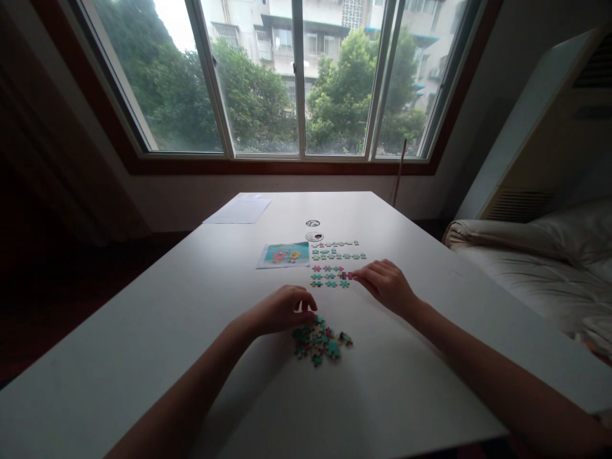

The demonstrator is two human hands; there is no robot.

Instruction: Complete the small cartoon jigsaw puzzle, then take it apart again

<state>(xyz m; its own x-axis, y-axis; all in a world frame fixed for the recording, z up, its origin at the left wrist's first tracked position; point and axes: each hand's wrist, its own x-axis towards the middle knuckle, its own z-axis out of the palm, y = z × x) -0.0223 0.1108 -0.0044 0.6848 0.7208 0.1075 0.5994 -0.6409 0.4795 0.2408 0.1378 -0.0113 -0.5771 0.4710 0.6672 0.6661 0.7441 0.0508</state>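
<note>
My right hand (pixel 388 284) pinches a pink puzzle piece (pixel 347 276) between thumb and fingertips, at the right end of a row of loose pieces. My left hand (pixel 287 309) is at the upper left edge of a heap of puzzle pieces (pixel 318 343). Its fingers curve down with a gap to the thumb, and I see nothing between them. Most pieces in the heap are teal, some pink or dark. Beyond the hands, single puzzle pieces (pixel 329 276) lie spaced out in several short rows. To their left is a picture sheet (pixel 287 254) with cartoon figures on teal.
Two small round items (pixel 313 236) lie past the rows on the white table (pixel 182 312). White paper (pixel 239 210) rests at the far left corner. A padded sofa (pixel 521 255) stands to the right, and a window (pixel 301 83) is behind the table.
</note>
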